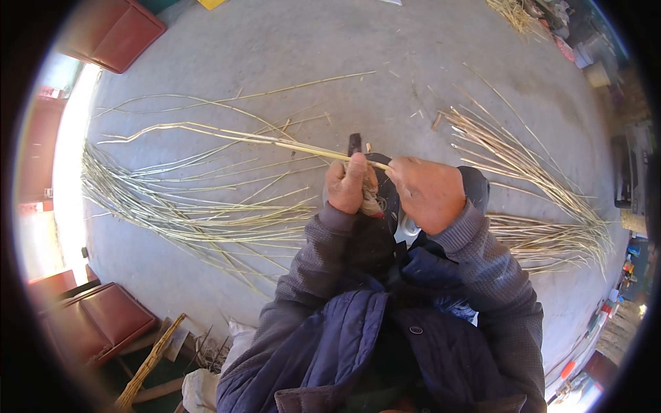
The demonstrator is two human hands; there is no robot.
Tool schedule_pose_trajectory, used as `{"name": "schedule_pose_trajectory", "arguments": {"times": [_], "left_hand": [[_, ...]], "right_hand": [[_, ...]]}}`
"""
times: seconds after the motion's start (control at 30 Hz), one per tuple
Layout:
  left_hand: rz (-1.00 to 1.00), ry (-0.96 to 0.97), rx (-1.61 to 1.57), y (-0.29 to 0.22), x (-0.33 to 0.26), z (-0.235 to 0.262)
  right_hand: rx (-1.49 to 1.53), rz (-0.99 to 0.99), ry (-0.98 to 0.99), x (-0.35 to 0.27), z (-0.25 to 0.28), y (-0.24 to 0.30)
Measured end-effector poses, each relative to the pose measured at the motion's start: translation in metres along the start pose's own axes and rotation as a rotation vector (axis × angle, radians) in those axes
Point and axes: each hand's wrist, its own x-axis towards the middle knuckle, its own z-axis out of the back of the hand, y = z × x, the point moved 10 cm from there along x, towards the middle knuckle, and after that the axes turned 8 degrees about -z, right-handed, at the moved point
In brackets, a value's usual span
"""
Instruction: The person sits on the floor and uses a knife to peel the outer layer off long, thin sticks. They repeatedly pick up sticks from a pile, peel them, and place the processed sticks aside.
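My left hand [348, 184] is closed around a long pale straw stalk [227, 134] that runs out to the left across the concrete floor. My right hand [430, 193] is closed just to its right, at the near end of the same stalk; what its fingers hold is hidden. A dark tool tip [354, 142] shows just above my left hand. A tuft of pale fibre [372, 204] hangs between both hands. My grey sleeves and dark blue padded vest fill the lower middle.
A spread of loose straw stalks [186, 206] lies on the left of the concrete floor [330, 48], another bundle [544, 206] on the right. Red cushioned seats [103, 323] stand lower left, a red case [117, 31] upper left. A broom [148, 365] lies lower left, clutter along the right rim.
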Motion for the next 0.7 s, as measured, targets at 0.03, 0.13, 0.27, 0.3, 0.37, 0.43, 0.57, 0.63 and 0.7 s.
{"name": "schedule_pose_trajectory", "arguments": {"times": [0.03,0.13,0.27,0.3,0.37,0.43,0.57,0.63,0.7], "left_hand": [[0.025,0.006,-0.002,0.001,0.001,0.004],[-0.022,0.019,0.06,-0.007,-0.005,-0.012],[-0.041,0.057,0.042,-0.004,-0.009,-0.024],[0.001,0.071,0.009,-0.005,-0.01,-0.023],[0.046,0.016,-0.019,0.005,-0.002,-0.001],[-0.003,-0.008,-0.056,-0.001,0.008,0.01],[0.057,0.12,0.034,0.006,-0.007,-0.01],[0.059,0.066,0.108,-0.005,-0.016,-0.026],[0.049,0.09,0.102,-0.006,-0.015,-0.033]], "right_hand": [[0.017,-0.004,0.007,0.0,0.001,-0.001],[0.052,-0.012,0.016,-0.001,0.0,0.0],[0.057,-0.01,0.03,-0.001,-0.005,0.002],[0.062,-0.019,0.04,-0.002,-0.004,0.002],[0.121,-0.025,0.042,-0.006,0.013,-0.001],[0.13,-0.044,0.04,-0.008,0.017,-0.005],[0.042,-0.047,0.079,-0.006,0.003,-0.004],[0.095,0.055,-0.005,-0.006,0.0,0.003],[0.265,0.246,-0.201,-0.019,0.015,0.004]]}}
